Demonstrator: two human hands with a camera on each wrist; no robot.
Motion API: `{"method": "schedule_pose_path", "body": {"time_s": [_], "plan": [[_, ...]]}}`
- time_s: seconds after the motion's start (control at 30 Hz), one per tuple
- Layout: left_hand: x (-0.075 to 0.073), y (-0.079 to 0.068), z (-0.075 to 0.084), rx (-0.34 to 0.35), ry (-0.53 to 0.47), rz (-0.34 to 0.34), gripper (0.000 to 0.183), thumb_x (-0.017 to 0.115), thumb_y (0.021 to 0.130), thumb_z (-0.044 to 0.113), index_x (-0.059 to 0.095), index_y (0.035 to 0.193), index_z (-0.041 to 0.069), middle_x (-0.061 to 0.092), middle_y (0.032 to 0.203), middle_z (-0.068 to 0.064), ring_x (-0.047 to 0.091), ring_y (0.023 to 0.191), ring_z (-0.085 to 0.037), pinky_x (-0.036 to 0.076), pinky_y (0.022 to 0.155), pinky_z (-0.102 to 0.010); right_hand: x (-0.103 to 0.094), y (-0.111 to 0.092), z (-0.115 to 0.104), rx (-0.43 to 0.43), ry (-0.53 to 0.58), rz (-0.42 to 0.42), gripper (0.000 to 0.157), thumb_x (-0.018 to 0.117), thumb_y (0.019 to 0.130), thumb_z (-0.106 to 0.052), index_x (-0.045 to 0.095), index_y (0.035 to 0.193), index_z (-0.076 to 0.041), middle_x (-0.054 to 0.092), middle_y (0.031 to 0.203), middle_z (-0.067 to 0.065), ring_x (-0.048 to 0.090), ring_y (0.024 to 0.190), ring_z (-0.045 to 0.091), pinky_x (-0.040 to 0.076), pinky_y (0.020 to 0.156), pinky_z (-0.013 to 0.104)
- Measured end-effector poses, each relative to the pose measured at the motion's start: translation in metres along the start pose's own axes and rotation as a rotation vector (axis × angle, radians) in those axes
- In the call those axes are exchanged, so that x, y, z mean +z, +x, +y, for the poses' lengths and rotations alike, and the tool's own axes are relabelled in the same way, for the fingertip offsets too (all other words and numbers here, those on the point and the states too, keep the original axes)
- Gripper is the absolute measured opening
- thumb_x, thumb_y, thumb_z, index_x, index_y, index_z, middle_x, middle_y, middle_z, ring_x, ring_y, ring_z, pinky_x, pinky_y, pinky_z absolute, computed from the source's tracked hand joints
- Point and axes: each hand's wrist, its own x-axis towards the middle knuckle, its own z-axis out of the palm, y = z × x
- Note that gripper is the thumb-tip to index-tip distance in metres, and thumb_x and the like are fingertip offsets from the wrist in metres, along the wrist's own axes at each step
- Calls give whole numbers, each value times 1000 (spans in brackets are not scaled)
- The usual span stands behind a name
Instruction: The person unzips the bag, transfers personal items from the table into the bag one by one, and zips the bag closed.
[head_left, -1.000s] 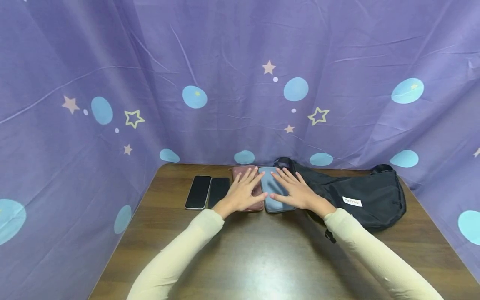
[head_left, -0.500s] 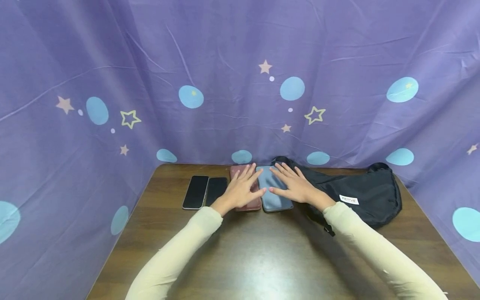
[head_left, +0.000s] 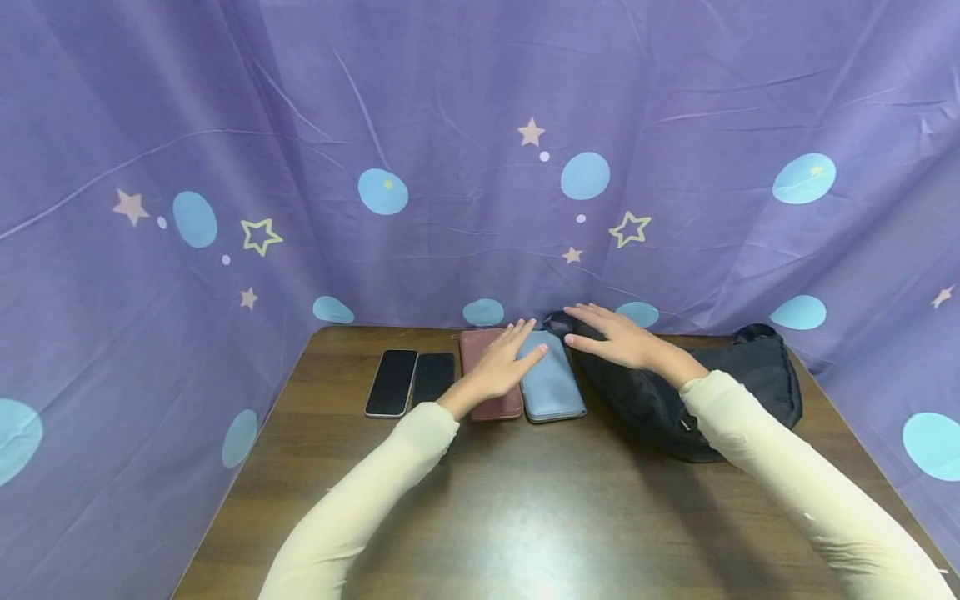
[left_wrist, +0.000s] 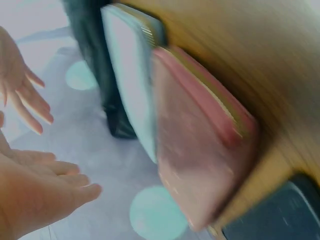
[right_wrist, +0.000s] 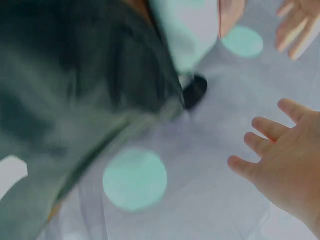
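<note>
My left hand (head_left: 500, 365) hovers with straight fingers over the dark pink zip wallet (head_left: 504, 408) and the edge of the light blue zip wallet (head_left: 551, 383). Over the left part of the black bag (head_left: 626, 404), my right hand (head_left: 618, 337) is held up, its fingers extended and holding nothing. In the left wrist view the pink wallet (left_wrist: 195, 135) shows its gold zipper and leans against the blue wallet (left_wrist: 130, 75). The right wrist view has the bag (right_wrist: 75, 75) close by, blurred, with my spread fingers (right_wrist: 270, 145) apart from it.
Left of the wallets, a black-screened phone (head_left: 393, 383) lies beside a second dark flat phone-like slab (head_left: 434, 377). All stand near the back edge of a wooden table (head_left: 480, 517). A purple curtain (head_left: 465, 125) with stars and blue dots hangs directly behind.
My right hand has moved right and up, off the blue wallet to above the bag. The left hand has shifted slightly right and turned. The wallets and phone stay put.
</note>
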Motion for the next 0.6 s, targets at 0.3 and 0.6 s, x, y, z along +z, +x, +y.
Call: {"method": "schedule_pose_path", "body": {"time_s": [0.3, 0.6], "plan": [[-1, 18, 35, -185, -505, -31, 67, 35, 107, 53, 24, 163, 16, 24, 170, -5, 20, 158, -27, 19, 130, -46, -71, -21, 23, 162, -9, 10, 74, 43, 104, -60, 32, 160, -12, 29, 165, 24, 25, 151, 47, 24, 119, 69], [6, 33, 55, -354, -1013, -51, 62, 39, 107, 32, 27, 159, 1, 25, 165, -27, 22, 155, -39, 21, 130, -45, -133, -50, 70, 341, -31, 45, 84, 34, 104, -64, 32, 155, 3, 32, 157, 36, 30, 142, 58, 29, 113, 73]]}}
